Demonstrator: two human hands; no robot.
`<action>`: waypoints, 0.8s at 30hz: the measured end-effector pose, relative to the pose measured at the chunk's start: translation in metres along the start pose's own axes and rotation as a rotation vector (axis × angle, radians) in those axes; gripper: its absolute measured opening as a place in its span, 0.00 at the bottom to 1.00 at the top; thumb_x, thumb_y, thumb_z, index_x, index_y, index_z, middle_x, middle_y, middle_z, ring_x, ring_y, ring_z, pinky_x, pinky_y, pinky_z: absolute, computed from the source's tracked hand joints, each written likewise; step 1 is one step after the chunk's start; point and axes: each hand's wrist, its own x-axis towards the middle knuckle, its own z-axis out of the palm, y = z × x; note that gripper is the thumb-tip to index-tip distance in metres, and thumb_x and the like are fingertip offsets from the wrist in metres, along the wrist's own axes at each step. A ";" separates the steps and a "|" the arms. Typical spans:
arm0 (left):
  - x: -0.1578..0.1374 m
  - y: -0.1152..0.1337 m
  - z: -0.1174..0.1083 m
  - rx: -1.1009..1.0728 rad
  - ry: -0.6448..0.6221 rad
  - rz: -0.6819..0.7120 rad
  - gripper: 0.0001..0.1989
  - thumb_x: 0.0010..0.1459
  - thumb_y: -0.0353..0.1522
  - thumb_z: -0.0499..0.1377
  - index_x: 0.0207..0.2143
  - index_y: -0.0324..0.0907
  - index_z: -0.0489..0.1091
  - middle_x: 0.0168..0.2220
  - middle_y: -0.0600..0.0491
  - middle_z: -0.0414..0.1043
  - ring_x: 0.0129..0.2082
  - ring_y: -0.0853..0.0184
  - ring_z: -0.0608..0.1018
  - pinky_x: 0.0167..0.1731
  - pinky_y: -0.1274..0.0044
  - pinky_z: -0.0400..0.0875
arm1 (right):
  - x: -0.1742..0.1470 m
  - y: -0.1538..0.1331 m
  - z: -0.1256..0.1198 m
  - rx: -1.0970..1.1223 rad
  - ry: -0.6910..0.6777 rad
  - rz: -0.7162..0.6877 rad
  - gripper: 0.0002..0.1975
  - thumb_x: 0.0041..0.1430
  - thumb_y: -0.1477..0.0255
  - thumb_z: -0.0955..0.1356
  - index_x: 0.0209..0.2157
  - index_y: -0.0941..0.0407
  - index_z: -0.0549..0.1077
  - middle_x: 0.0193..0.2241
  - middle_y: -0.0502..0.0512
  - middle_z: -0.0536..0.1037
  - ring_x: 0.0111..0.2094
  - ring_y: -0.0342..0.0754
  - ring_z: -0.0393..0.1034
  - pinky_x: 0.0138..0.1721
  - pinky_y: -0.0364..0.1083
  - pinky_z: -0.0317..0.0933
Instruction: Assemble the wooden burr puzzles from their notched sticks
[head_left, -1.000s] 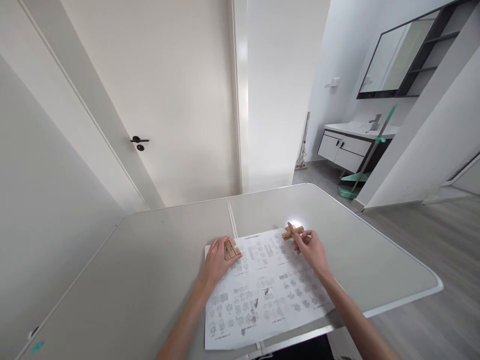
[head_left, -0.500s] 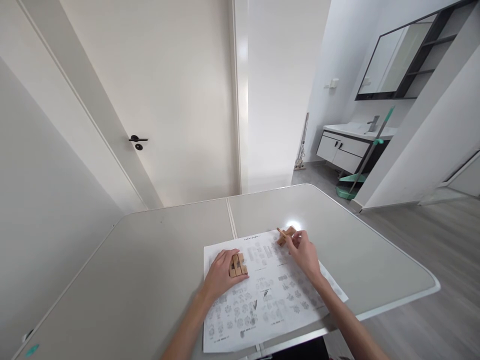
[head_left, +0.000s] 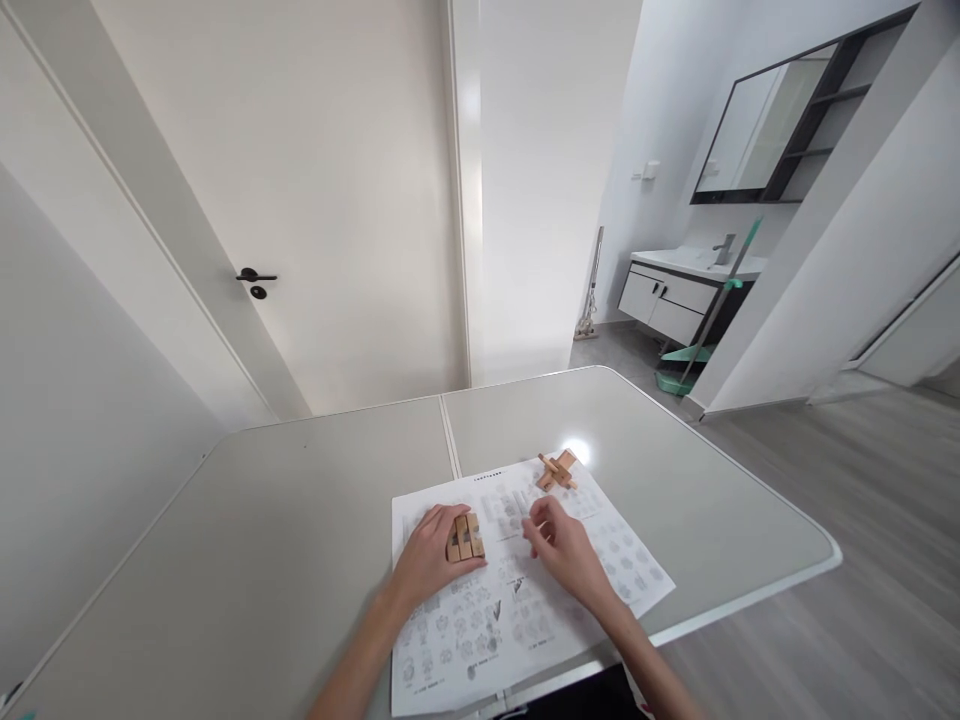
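Observation:
On the printed sheet (head_left: 442,690), my left hand (head_left: 426,552) curls round a small group of notched wooden puzzle blocks (head_left: 466,538) set side by side, its thumb along their near edge and its fingers at their left and far side. My right hand (head_left: 566,555) hovers over the right half of the sheet, fingers bent and a little apart, with nothing visible between them. Just beyond it, a loose crossed pile of wooden puzzle pieces (head_left: 557,472) lies at the sheet's far right edge.
The sheet, covered in small diagrams, lies on a grey table (head_left: 285,540) with a seam (head_left: 450,437) down its middle. A door (head_left: 345,200) stands behind the table. At the right back are a washbasin cabinet (head_left: 667,295) and a green dustpan (head_left: 675,382).
My right hand has left the pile of wooden pieces and come back toward me and to the left. My left hand stays on the blocks. The whole view has shifted slightly.

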 end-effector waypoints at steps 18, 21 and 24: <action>-0.001 -0.005 -0.017 0.035 -0.047 0.019 0.34 0.45 0.44 0.74 0.54 0.49 0.69 0.53 0.47 0.69 0.54 0.51 0.72 0.54 0.61 0.69 | -0.005 -0.014 0.035 -0.191 -0.355 -0.218 0.34 0.59 0.69 0.71 0.64 0.42 0.59 0.64 0.56 0.66 0.26 0.44 0.71 0.37 0.50 0.70; -0.002 -0.008 -0.019 0.057 -0.045 0.019 0.29 0.45 0.45 0.73 0.50 0.49 0.72 0.50 0.48 0.68 0.51 0.52 0.72 0.51 0.62 0.71 | -0.004 -0.011 0.037 -0.192 -0.348 -0.193 0.33 0.59 0.69 0.71 0.64 0.43 0.60 0.57 0.55 0.73 0.28 0.46 0.71 0.37 0.50 0.69; -0.002 -0.008 -0.019 0.044 -0.053 -0.013 0.29 0.45 0.45 0.73 0.50 0.50 0.73 0.47 0.49 0.68 0.47 0.54 0.74 0.47 0.64 0.72 | -0.004 -0.009 0.038 -0.180 -0.326 -0.159 0.30 0.58 0.69 0.72 0.61 0.45 0.63 0.49 0.54 0.77 0.29 0.48 0.72 0.36 0.50 0.68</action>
